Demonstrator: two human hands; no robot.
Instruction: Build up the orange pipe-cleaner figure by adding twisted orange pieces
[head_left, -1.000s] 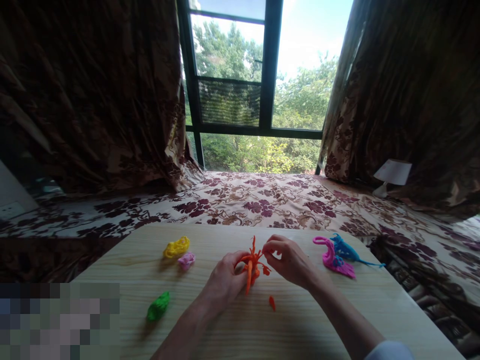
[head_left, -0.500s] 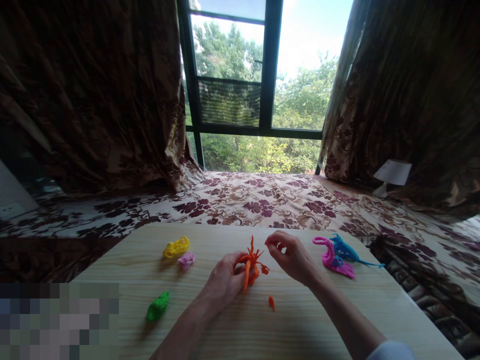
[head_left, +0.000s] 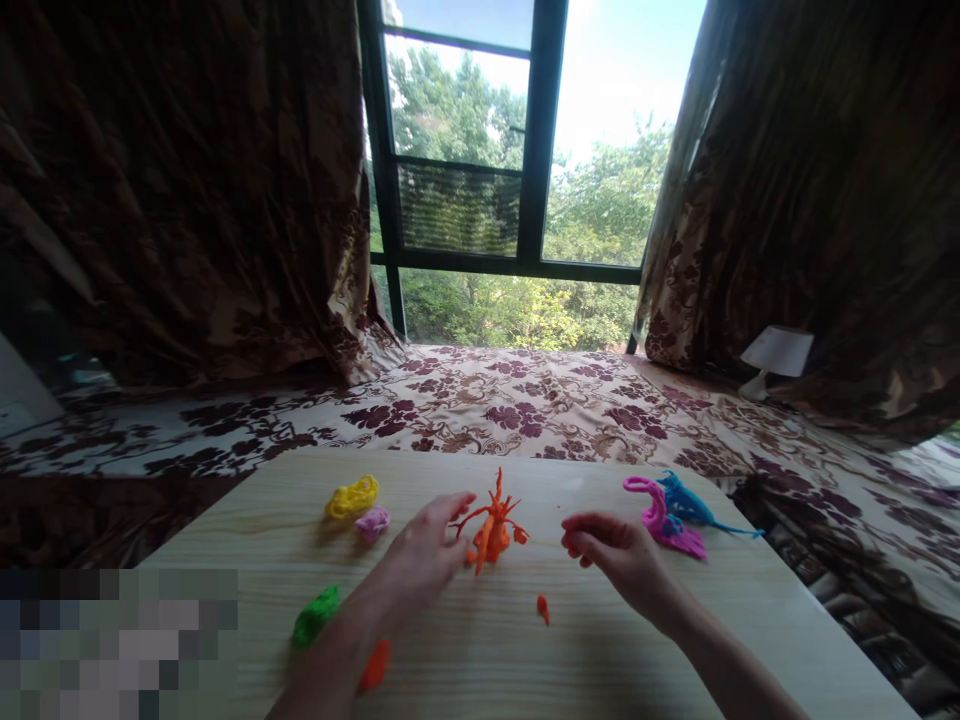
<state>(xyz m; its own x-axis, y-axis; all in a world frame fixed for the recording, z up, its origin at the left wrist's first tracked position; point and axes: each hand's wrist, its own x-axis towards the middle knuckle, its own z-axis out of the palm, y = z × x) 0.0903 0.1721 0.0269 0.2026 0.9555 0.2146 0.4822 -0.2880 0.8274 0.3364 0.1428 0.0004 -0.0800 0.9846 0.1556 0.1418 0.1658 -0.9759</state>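
1. Curtains (head_left: 180,180): huge, heavy folds, dark floral fabric, either side of the dark-framed window (head_left: 536,180).
2. Surface (head_left: 600,640): pale, streaky wood grain, straight far edge with angled corners, up against the flowery cloth (head_left: 517,400). Wood shows between the right hand and the orange figure, plus a wide stretch nearer the wearer.
3. Left hand (head_left: 427,545): loosely open just beside the figure; can't tell if it's touching. Right hand (head_left: 615,550): half-curled, apart from the figure; can't tell if it's pinching anything.
4. Orange figure (head_left: 493,535): mid-surface between the hands, lumpy body, skinny spikes and curvy arms.
5. Pink looped piece (head_left: 660,515) and stringy blue piece (head_left: 686,500): overlapping by the right edge.
6. Yellow tangle (head_left: 352,497), bumpy green lump (head_left: 316,614), smaller crinkly lilac lump (head_left: 372,523): all left.
7. Orange teardrop (head_left: 543,608): tiny, smooth-looking, nearer the wearer than the figure.
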